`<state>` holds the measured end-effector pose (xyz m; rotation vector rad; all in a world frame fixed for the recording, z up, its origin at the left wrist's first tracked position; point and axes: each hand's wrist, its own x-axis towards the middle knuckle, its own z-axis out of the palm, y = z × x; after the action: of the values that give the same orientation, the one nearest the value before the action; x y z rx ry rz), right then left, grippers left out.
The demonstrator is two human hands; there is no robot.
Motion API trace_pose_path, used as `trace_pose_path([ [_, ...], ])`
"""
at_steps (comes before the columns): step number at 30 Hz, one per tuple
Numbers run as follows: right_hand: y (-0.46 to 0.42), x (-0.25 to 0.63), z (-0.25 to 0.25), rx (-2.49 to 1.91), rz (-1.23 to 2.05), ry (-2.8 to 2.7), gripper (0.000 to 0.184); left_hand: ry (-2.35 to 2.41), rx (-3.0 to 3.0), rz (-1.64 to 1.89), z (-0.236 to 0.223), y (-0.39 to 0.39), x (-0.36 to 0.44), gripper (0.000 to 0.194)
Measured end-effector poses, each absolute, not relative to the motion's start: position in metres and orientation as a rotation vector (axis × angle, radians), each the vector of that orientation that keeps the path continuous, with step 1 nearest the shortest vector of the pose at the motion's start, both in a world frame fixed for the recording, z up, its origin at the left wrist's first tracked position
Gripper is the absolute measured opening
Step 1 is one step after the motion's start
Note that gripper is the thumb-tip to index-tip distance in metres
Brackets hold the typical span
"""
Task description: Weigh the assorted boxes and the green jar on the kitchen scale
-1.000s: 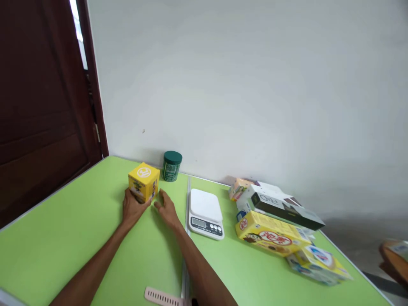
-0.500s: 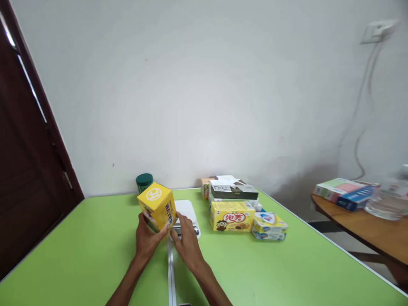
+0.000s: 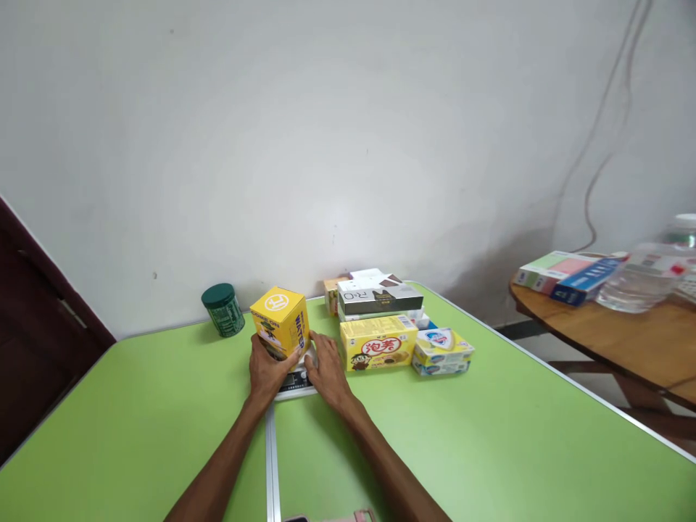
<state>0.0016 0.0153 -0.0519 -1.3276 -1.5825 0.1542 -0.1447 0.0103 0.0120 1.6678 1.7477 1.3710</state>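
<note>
Left fingers (image 3: pixel 288 363) grip the yellow box (image 3: pixel 281 322) over the scale (image 3: pixel 297 384) — right fingers (image 3: pixel 322 347) spread alongside.

Forearms (image 3: pixel 231 457) outstretched, left hand (image 3: pixel 267 373) cupped (right hand (image 3: pixel 330 370) just beside it).

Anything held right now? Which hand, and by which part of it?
Yes: the yellow square-topped cardboard box, by its lower front and left side, in the left hand. The right hand is at its right side; contact unclear.
</note>
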Motion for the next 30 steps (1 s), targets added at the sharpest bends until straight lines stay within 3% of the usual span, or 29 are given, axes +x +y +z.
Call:
trace_pose_path([
  [6, -0.004, 0.004, -0.071, -1.380, 0.209, -1.497, 0.067, 1.569, 1.721, 1.418, -0.003, 0.000, -0.170, 0.105],
  [11, -0.030, 0.018, -0.100, -1.410, 0.225, -1.468, 0.062, 1.602, 1.472, 1.427, -0.032, -0.017, -0.219, 0.076],
  [15, -0.036, 0.026, -0.103, -1.435, 0.254, -1.468, 0.059, 1.628, 1.408, 1.425, -0.041, -0.025, -0.240, 0.065],
  [27, -0.046, 0.025, -0.080, -1.353, 0.349, -1.328, 0.049, 1.597, 1.383, 1.474, -0.045, -0.031, -0.244, 0.064],
  [30, -0.045, 0.018, -0.068, -1.294, 0.403, -1.307, 0.061, 1.600, 1.395, 1.460, -0.042, -0.028, -0.241, 0.068],
])
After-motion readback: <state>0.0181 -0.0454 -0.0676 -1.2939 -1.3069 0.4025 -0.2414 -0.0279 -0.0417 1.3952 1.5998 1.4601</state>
